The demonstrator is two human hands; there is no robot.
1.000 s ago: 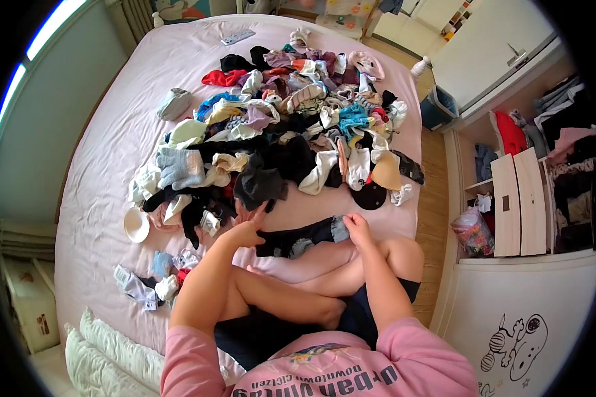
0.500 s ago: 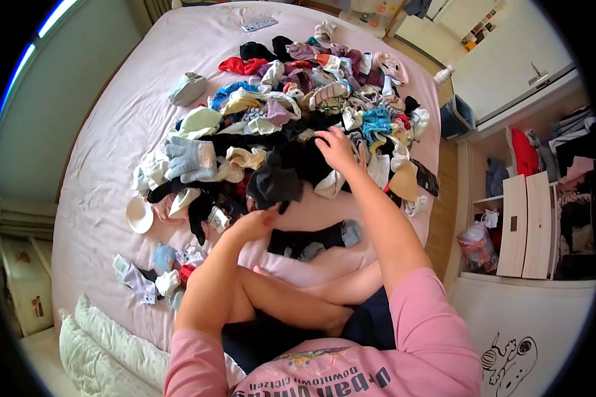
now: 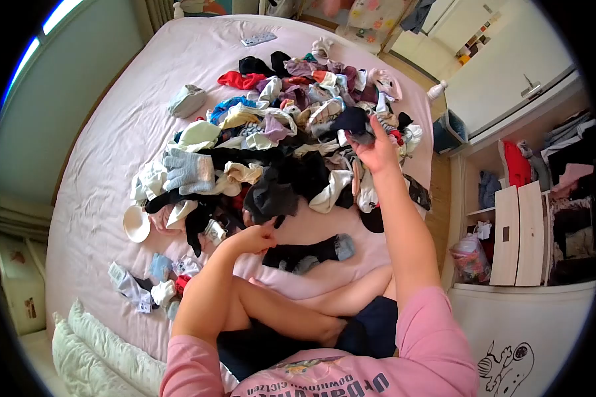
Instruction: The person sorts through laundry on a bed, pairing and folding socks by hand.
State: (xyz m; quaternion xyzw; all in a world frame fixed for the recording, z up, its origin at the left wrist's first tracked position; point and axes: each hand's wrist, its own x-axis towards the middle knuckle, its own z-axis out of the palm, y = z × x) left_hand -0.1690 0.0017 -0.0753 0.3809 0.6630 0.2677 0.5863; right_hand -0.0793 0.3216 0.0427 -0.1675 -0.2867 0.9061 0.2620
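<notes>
A large mixed heap of socks and small clothes covers the middle of the bed. Over its right part my right hand holds a dark navy sock with a grey part. My left hand is low in front of the heap, its fingers drawn together beside the left end of a black and grey sock that lies flat near my legs. Whether it pinches anything is too small to tell. Just above it lies a dark grey piece of cloth. A grey knitted glove rests on the heap's left side.
A white bowl sits left of the heap, with a smaller group of socks below it. A grey bundle and a remote lie farther back. Pillows are at lower left; an open wardrobe stands right.
My right hand let go of the black and grey sock, reached over the heap and took up the navy sock. My left hand stays near the flat sock.
</notes>
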